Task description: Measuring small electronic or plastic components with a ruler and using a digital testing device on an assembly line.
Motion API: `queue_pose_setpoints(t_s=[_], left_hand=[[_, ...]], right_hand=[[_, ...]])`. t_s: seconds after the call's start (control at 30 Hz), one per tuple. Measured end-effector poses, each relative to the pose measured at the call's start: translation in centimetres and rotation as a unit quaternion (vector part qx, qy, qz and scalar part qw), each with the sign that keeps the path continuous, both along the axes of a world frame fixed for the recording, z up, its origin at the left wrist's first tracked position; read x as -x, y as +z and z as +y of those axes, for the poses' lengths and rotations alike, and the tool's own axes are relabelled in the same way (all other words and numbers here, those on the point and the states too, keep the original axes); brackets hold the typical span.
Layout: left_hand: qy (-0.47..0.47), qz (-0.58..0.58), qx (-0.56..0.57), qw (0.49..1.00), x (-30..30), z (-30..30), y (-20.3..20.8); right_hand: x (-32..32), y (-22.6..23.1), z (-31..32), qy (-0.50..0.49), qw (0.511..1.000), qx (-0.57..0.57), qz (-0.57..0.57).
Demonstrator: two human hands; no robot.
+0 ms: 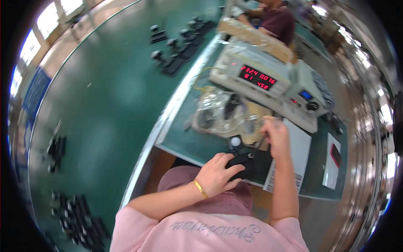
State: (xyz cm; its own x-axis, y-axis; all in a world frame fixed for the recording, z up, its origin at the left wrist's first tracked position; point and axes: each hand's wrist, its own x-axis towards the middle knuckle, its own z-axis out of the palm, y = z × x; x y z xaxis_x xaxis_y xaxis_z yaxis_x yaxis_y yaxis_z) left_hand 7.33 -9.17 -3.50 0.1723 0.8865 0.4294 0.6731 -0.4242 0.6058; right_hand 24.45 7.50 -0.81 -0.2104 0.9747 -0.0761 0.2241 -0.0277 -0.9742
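Note:
My left hand [216, 174], a gold-coloured band on its wrist, is closed on a black device [244, 165] at the table's near edge. Next to it, a small black square piece with a white round centre [236, 142] shows just beyond my fingers. My right hand [275, 133] is closed round a thin dark rod-like tool [259, 145]. Its lower end points down at the black device, close to a small shiny spot; whether it touches cannot be made out. Clear plastic bags [218, 111] with dark parts lie beyond my hands, beside a brown cardboard piece [253, 136].
A meter with red digits [258, 77] and a smaller instrument with a blue screen [305, 95] stand at the back. White sheets [299, 145] and a red-edged phone [335, 154] lie right. Black assemblies [174, 65] sit on the green surface left; a person [279, 21] sits beyond.

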Motion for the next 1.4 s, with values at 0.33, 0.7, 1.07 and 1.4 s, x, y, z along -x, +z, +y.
queue_pose_setpoints(t_s=[0.33,0.7,1.07,1.4], left_hand=[[0.449,0.082,0.052,0.888,13.3,-14.9,-1.6],[0.628,0.235,0.032,0.741,20.2,-26.8,-3.0],[0.388,0.067,-0.005,0.919,25.3,14.6,-6.6],[0.432,0.065,0.071,0.897,26.2,20.5,-5.5]], right_hand=[[2.6,0.0,-4.7,-0.006,0.944,0.073,0.323],[2.9,-5.4,-9.5,0.087,0.980,0.108,0.146],[2.3,-6.4,-11.6,0.141,0.974,-0.147,-0.100],[2.5,-6.7,-11.5,0.128,0.970,-0.190,-0.084]])
